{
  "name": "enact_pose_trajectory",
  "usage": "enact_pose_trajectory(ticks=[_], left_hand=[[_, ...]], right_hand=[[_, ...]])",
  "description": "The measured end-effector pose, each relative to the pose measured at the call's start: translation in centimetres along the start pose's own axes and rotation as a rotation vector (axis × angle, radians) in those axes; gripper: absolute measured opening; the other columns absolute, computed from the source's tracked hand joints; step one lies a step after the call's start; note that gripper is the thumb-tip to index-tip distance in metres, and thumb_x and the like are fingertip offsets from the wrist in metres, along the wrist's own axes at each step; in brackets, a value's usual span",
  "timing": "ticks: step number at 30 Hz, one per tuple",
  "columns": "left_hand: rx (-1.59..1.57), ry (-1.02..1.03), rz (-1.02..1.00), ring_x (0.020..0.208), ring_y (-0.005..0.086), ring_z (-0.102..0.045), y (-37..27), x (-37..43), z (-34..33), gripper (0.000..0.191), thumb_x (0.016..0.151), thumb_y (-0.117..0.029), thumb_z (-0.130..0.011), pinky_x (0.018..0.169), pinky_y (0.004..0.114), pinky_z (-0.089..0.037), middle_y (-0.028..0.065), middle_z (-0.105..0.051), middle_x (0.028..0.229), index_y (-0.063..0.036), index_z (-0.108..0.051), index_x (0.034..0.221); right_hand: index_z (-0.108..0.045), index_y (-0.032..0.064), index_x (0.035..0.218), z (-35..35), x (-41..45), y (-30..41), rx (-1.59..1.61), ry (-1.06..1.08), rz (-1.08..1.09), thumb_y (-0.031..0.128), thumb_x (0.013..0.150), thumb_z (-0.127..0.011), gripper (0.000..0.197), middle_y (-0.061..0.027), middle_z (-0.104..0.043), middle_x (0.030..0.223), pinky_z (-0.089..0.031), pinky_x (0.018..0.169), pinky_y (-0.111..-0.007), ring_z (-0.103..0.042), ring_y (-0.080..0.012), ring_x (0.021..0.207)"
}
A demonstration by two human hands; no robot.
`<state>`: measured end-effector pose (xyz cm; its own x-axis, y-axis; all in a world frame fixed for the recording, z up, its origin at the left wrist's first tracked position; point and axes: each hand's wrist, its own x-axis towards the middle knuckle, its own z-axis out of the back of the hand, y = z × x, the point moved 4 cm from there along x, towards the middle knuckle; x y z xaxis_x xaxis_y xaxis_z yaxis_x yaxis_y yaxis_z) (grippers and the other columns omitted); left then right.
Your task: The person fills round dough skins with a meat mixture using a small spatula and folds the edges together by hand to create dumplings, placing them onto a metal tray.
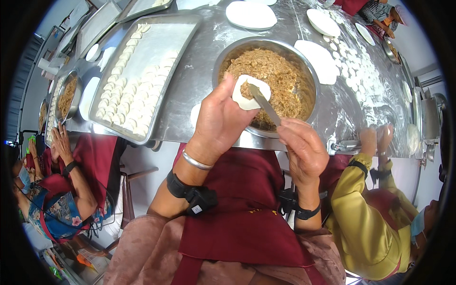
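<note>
My left hand [221,119] holds a round dough wrapper [245,102] over the near left rim of a large steel bowl [313,113]. Brown minced filling [265,64] fills much of that bowl. Between the fingers of my right hand [302,144] is a flat metal spatula [270,109], its tip touching a small lump of filling [246,90] on the wrapper. Part of the wrapper's underside is hidden by my left fingers and palm. Left of the bowl, a metal tray [149,42] carries rows of folded dumplings [131,103].
White plates [251,15] and a white sheet-like dish [317,60] lie beyond the bowl. Many dough pieces [351,67] are spread at the right on the floured steel table [199,71]. A co-worker's hands [376,139] are at the right; another's hand [63,142] is at the left.
</note>
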<state>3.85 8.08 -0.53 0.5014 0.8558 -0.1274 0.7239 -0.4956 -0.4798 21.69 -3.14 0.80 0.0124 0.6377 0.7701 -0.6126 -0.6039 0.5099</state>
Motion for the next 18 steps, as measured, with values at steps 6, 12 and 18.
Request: enact_pose_trajectory(ticks=[6, 12, 18], left_hand=[[0.034, -0.076, -0.004, 0.16, 0.0347, -0.051, -0.3, -0.8, 1.1, 0.076, 0.125, -0.056, -0.036, 0.137, 0.052, -0.036, 0.0214, -0.056, 0.17, 0.0073, -0.044, 0.168], [0.1, -0.068, 0.072, 0.158, 0.0337, -0.053, 1.3, -1.6, 1.2, 0.077, 0.125, -0.058, -0.034, 0.136, 0.053, -0.037, 0.0187, -0.057, 0.169, 0.004, -0.044, 0.17], [0.11, -0.113, 0.049, 0.154, 0.0314, -0.056, 1.0, -1.7, 1.6, 0.074, 0.125, -0.058, -0.037, 0.133, 0.051, -0.04, 0.0163, -0.061, 0.167, 0.0013, -0.048, 0.168]], right_hand=[[-0.079, -0.0073, 0.119, 2.8, -0.6, -0.5, 0.267, -0.103, -0.411, 0.001, 0.107, -0.076, 0.015, -0.0193, -0.081, 0.109, -0.069, 0.092, -0.042, -0.085, -0.0355, 0.1], [-0.071, -0.012, 0.126, -0.1, -1.3, -5.2, 0.823, -0.35, -0.922, 0.005, 0.114, -0.066, 0.021, -0.0232, -0.08, 0.108, -0.074, 0.08, -0.041, -0.086, -0.0369, 0.09], [-0.07, -0.0139, 0.124, 0.0, -1.6, -5.8, 0.76, -0.382, -0.962, 0.004, 0.115, -0.063, 0.021, -0.0245, -0.08, 0.106, -0.074, 0.078, -0.04, -0.086, -0.0354, 0.087]])
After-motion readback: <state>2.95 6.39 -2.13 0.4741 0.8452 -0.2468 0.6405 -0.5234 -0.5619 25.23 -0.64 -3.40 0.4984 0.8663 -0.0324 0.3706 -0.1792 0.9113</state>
